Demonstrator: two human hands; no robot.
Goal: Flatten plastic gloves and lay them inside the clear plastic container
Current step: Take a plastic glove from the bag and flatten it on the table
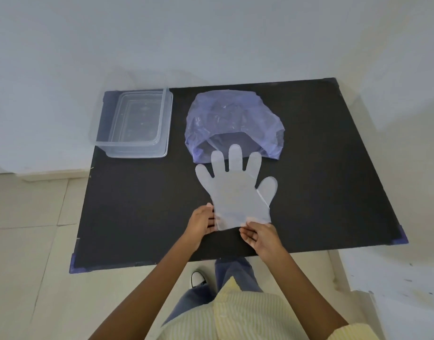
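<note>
A translucent plastic glove point(235, 190) lies spread flat on the black table point(137, 217), its fingers pointing away from me. My left hand point(201, 223) pinches the left corner of its cuff. My right hand point(258, 235) pinches the right part of the cuff edge. The clear plastic container point(135, 123) stands at the table's far left corner and looks empty. A purple plastic bag point(233, 121) sits behind the glove, its mouth facing me; crumpled clear plastic shows faintly through it.
The table stands against a white wall. Its near edge runs just in front of my legs and one shoe point(198, 278). Pale floor tiles point(27, 229) lie to the left.
</note>
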